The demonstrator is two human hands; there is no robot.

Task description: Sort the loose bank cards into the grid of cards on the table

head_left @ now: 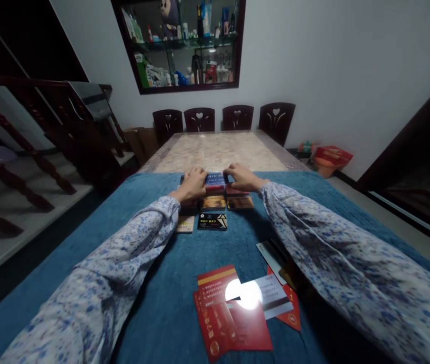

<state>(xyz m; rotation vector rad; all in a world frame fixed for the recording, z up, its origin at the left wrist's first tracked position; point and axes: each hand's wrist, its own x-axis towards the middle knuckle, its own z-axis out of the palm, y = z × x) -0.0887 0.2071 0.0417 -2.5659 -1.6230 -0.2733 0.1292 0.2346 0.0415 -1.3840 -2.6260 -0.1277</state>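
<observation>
At the far edge of the blue cloth, my left hand (194, 183) curls over the left end of the back row of cards, mostly hiding what it grips; a dark edge shows beside its fingers. To its right, my right hand (242, 177) has thumb and fingers bent round the edge of a dark card (226, 177). A blue card (215, 179) lies between both hands. Closer to me are a gold card (212, 202), another gold card (240, 202), a black VIP card (212, 221) and a pale card (185, 224), partly behind my left sleeve.
Loose red cards (233, 323) and a white striped card (270, 296) overlap near the front, one under bright glare. A silver card (271, 258) lies partly under my right sleeve. The blue cloth (161, 303) covers the near part of the marble table (218, 149); chairs (199, 120) stand behind.
</observation>
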